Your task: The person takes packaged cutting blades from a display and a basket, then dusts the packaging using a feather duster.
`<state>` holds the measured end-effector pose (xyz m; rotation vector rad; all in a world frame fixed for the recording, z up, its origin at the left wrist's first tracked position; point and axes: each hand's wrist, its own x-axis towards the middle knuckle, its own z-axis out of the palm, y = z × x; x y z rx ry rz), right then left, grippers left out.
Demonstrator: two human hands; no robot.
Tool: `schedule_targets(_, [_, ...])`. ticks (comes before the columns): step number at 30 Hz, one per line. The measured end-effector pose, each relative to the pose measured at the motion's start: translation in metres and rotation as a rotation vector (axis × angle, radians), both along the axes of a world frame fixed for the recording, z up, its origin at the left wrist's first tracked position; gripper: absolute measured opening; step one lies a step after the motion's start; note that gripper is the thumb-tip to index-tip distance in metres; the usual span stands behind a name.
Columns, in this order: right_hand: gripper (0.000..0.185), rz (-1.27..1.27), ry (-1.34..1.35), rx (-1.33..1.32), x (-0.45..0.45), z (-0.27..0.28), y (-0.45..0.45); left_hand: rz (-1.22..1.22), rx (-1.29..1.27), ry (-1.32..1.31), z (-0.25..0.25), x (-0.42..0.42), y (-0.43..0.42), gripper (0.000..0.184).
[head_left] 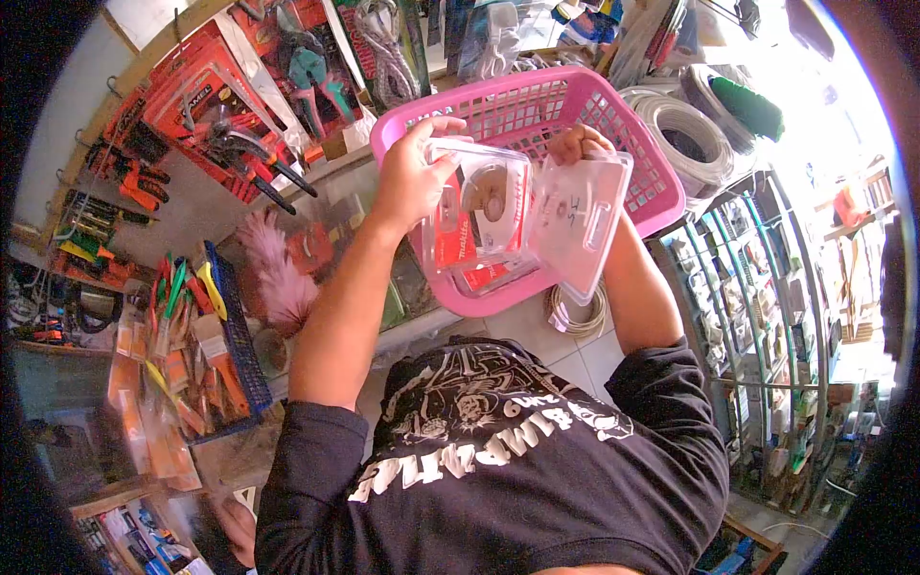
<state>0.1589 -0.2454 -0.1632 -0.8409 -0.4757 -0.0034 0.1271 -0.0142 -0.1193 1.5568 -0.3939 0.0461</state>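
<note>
“makita” on the clear case, “AMEL” on red packaging (lettering on black shirt partly legible)

Glass-topped desk, pale front edge. Pink basket at desk, seems partly resting on it; contact hidden. Pink feather duster by glass, on or under unclear. Pale tiled floor, cable coil on it.

Under our grip we have the plastic basket. Left of the grip hang the pliers; also left, but nearer to us, are the paintbrushes. Right of the grip are the cable coils, and nearer to us, the wire rack.
</note>
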Motion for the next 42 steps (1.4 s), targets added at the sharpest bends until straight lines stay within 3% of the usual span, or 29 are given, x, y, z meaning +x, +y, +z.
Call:
schedule_targets(4, [0.027,0.157,-0.272,-0.043,0.021,-0.013,-0.013,-0.027,-0.063,0.068,-0.003,0.001,0.004,0.029])
schedule_targets(20, [0.02,0.324,-0.272,0.099,0.025,-0.019,-0.031,0.003,-0.127,0.117,-0.002,0.001,0.012,0.029])
schedule_targets(28, [0.019,0.263,-0.208,0.266,0.018,-0.02,-0.038,0.019,-0.088,0.06,-0.014,0.009,0.011,0.028])
schedule_targets(31, [0.019,0.202,-0.173,0.376,0.014,-0.021,-0.044,0.025,-0.175,0.244,-0.009,0.005,0.006,0.027])
schedule_targets(42, [0.019,-0.052,-0.074,0.747,0.02,-0.053,-0.066,0.096,-0.154,0.395,-0.033,0.027,-0.025,0.022])
